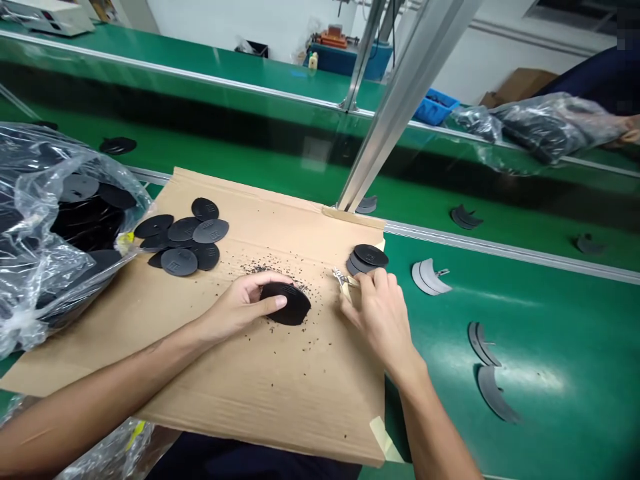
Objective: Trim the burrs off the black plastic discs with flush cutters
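My left hand (253,300) grips a black oval plastic piece (293,310), thumb on its near face, just above the cardboard sheet (310,400). In my right hand (380,310) is a pair of small nippers (343,280), their metal jaws apart from the oval piece. Small black scraps (270,263) lie scattered on the cardboard around the left hand. Beyond the right hand, a short stack of black oval pieces (371,255) rests at the cardboard's right edge. A loose pile of similar oval pieces (180,261) lies to the left, with raised marks on some.
A clear plastic bag (30,267) of black ovals stands at left. Curved grey parts (430,277) lie on the green surface (565,313) at right. A metal post (395,100) rises behind the cardboard. Another person's hand (627,130) touches a bagged bundle (550,123).
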### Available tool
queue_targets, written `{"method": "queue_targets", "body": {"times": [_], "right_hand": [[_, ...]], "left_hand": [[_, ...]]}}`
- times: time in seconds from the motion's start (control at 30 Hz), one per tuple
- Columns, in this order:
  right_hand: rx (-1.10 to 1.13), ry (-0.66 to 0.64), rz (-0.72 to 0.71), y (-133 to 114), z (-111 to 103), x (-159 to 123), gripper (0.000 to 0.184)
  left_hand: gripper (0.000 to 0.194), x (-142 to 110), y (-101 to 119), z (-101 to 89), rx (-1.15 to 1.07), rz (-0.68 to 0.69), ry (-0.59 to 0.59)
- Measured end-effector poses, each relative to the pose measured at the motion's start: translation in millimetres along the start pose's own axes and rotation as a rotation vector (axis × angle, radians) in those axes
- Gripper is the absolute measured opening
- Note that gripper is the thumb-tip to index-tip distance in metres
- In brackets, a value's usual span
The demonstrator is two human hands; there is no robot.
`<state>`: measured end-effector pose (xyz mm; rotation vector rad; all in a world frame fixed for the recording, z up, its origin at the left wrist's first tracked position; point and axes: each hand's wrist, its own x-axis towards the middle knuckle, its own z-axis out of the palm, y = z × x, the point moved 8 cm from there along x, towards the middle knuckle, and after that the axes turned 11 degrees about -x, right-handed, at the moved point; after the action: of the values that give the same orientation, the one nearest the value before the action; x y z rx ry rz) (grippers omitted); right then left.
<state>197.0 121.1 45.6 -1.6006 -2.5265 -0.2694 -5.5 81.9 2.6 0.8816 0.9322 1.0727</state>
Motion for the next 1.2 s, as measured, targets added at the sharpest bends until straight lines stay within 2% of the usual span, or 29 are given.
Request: {"method": "queue_targets", "body": {"times": [0.1, 0.2, 0.3, 0.4, 0.47, 0.53, 0.6, 0.7, 0.77, 0.87, 1.2], "right_hand": [[0.502, 0.017, 0.103, 14, -6, 4, 0.020], [1.193, -0.026, 0.257, 20, -1, 10, 0.022], [1.784, -0.250, 0.396, 0, 13, 11, 0.027], [2.015, -0.440, 0.404, -27, 14, 7, 0.032], [2.021, -0.488, 0.374, -37, 13, 3, 0.039], [1.890, -0.457, 0.291, -40, 11, 0, 0.042], [1.558, -0.302, 0.149, -35, 4, -1, 0.039], [0.924, 0.044, -0.097, -32, -21, -2, 0.045], [0.692, 0.174, -0.234, -39, -31, -6, 0.050], [0.628, 0.198, -0.341, -47, -35, -9, 0.055], [0.633, 0.130, -0.446, -48, -32, -7, 0.052]], "left_hand": [[0.025, -1, 7, 1.3, 0.074, 0.079, -0.004], [0.023, -4, 15, 4.8, 0.149, 0.160, -0.021], [0.023, -4, 16, 5.7, 0.176, 0.184, -0.035], [0.024, -3, 13, 3.3, 0.127, 0.186, -0.036], [0.025, -2, 12, 1.9, 0.111, 0.204, -0.033], [0.024, -3, 15, 1.8, 0.130, 0.245, -0.030], [0.023, -4, 21, 3.8, 0.173, 0.300, -0.045], [0.022, -6, 30, 8.0, 0.248, 0.366, -0.087], [0.022, -6, 33, 8.5, 0.268, 0.395, -0.097], [0.022, -6, 36, 7.8, 0.271, 0.423, -0.102], [0.022, -8, 40, 8.4, 0.318, 0.466, -0.162]]}}
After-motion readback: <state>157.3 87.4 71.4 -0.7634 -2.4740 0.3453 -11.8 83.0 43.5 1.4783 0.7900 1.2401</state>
